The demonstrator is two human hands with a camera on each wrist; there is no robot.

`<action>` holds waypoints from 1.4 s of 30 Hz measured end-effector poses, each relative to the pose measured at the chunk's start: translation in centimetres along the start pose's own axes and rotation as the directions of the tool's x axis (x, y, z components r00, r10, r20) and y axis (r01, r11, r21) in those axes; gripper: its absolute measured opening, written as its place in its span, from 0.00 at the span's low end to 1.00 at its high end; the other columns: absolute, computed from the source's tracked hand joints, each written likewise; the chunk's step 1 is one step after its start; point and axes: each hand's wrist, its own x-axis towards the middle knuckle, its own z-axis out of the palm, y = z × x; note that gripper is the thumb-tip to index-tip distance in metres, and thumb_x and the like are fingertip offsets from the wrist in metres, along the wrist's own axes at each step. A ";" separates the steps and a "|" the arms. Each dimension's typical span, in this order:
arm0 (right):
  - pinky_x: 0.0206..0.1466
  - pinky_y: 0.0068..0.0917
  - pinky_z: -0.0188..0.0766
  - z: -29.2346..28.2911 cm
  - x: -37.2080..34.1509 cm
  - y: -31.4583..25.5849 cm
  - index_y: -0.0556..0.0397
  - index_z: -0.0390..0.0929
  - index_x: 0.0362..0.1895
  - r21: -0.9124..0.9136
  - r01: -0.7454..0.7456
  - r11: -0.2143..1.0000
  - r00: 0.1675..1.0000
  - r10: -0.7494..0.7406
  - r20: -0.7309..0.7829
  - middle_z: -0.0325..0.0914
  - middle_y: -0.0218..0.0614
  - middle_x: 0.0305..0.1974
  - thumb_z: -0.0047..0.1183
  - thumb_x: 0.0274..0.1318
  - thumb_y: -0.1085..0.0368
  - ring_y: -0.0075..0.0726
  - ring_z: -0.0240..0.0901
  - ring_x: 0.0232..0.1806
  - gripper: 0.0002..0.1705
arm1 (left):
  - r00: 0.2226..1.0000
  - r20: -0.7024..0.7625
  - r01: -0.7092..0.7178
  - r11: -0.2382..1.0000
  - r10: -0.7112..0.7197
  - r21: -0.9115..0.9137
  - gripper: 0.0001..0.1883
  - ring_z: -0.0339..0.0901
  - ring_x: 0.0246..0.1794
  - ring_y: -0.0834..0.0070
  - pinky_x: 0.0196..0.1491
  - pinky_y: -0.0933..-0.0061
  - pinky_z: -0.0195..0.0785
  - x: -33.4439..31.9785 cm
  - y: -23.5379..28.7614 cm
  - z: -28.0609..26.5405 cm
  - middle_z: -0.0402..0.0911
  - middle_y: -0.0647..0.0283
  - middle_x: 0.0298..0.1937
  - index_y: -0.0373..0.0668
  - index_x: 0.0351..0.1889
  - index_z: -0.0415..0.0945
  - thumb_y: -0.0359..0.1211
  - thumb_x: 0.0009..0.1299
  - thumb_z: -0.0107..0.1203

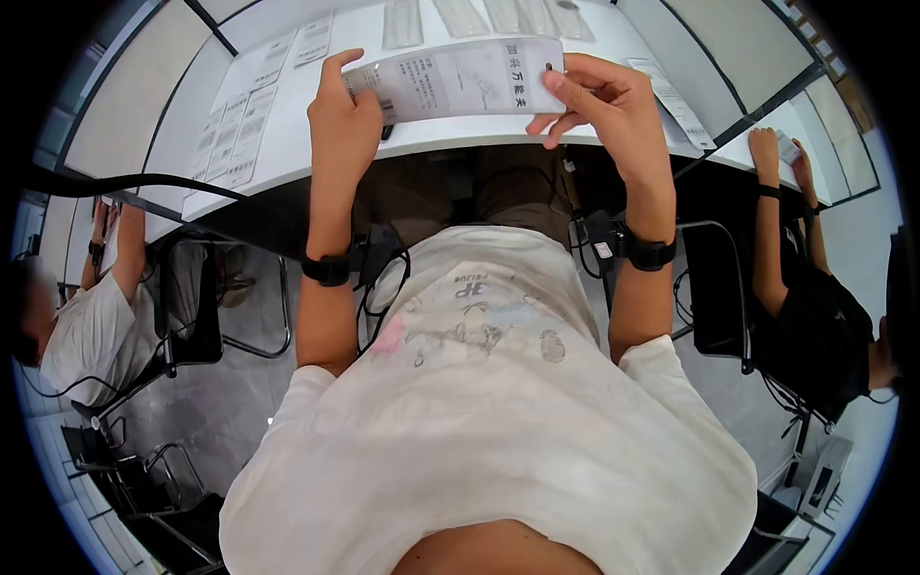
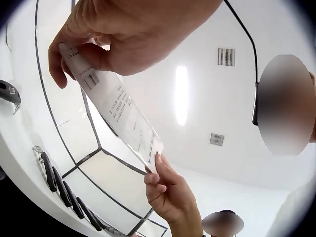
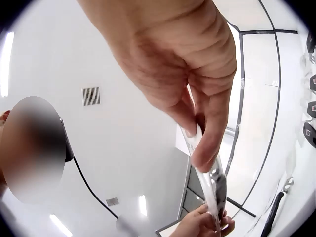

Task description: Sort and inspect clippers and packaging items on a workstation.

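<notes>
A flat clear package with a white printed card (image 1: 450, 84) is stretched level between both hands above the table edge in the head view. My left hand (image 1: 345, 132) grips its left end, the index finger standing up past the edge. The right end is pinched between thumb and fingers of my right hand (image 1: 625, 117). In the left wrist view the printed face of the package (image 2: 118, 106) shows, with a barcode near my left hand (image 2: 123, 34). Seen edge-on in the right wrist view, the package (image 3: 211, 190) has something dark and shiny on its far side, below my right hand (image 3: 182, 64).
White printed packages (image 1: 230, 134) lie at the table's left, another (image 1: 671, 103) at the right. Clear packages (image 1: 462, 17) lie at the back. Black-handled tools (image 2: 60, 190) rest on the table in the left wrist view. Partitions surround the table; people sit on both sides.
</notes>
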 end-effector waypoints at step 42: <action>0.46 0.36 0.76 -22.1 -6.6 4.9 0.59 0.82 0.53 -0.744 -0.433 0.510 0.559 -0.496 -0.665 0.83 0.42 0.36 0.61 0.60 0.64 0.41 0.82 0.41 0.19 | 0.904 0.231 -0.161 0.788 0.359 -0.594 0.16 0.74 0.36 0.76 0.48 0.72 0.70 1.5 2.6 -9.5 0.78 0.65 0.32 0.34 0.52 0.81 0.33 0.76 0.46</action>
